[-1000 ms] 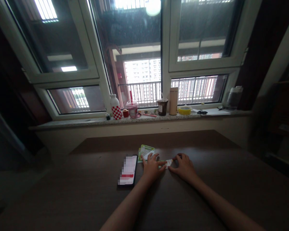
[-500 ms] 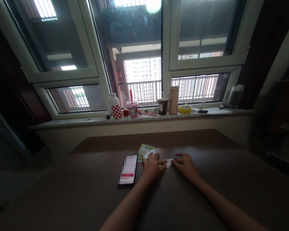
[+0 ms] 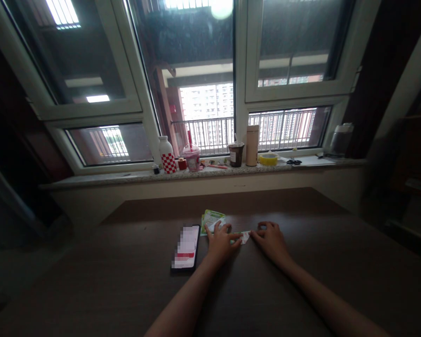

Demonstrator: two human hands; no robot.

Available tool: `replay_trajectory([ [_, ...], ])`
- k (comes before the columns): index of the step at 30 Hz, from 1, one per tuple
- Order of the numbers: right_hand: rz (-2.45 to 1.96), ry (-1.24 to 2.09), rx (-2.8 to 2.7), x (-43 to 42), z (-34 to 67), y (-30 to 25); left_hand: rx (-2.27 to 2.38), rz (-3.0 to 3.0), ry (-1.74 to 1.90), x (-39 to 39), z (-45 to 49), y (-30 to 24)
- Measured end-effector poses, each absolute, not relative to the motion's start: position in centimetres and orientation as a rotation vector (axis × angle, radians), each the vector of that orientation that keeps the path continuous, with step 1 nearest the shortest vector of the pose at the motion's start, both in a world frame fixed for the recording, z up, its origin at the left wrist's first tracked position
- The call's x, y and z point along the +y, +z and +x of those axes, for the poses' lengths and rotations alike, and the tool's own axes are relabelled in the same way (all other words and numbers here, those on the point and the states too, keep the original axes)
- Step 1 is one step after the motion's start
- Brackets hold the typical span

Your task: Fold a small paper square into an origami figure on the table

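A small whitish piece of paper [image 3: 244, 237] with faint print lies on the brown table between my hands. My left hand [image 3: 221, 242] rests with spread fingers, its index finger and thumb on the paper's left part, and covers some of it. At the paper's right edge, my right hand [image 3: 269, 241] has thumb and index finger pinched together on a corner, the other fingers curled. Green and white printed packets [image 3: 210, 217] lie just beyond my left hand, partly hidden by its fingers. To the left is a phone [image 3: 185, 248] with its screen lit.
Along the windowsill [image 3: 210, 174] behind the table stand a checkered bottle [image 3: 167, 157], a pink drink cup [image 3: 192, 158], a dark cup [image 3: 236, 155] and a tan flask [image 3: 252, 146]. Yellow tape [image 3: 268, 160] and scissors [image 3: 293, 162] lie farther right.
The whole view has shifted slightly. Both hands stay at the paper, and the fingers of my right hand have curled a little more.
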State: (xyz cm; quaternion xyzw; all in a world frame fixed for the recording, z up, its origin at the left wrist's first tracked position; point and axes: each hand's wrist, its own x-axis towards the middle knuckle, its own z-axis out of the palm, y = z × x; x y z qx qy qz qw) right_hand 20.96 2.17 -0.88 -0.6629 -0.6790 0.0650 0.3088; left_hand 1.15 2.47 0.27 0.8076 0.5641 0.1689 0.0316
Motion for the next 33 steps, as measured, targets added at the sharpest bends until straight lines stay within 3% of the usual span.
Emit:
replay_trajectory([
  [33,-1.77,0.033,-1.842,2.36,20.72,-1.14,1.711,2.464,0.5,2.1,1.14,0.93],
])
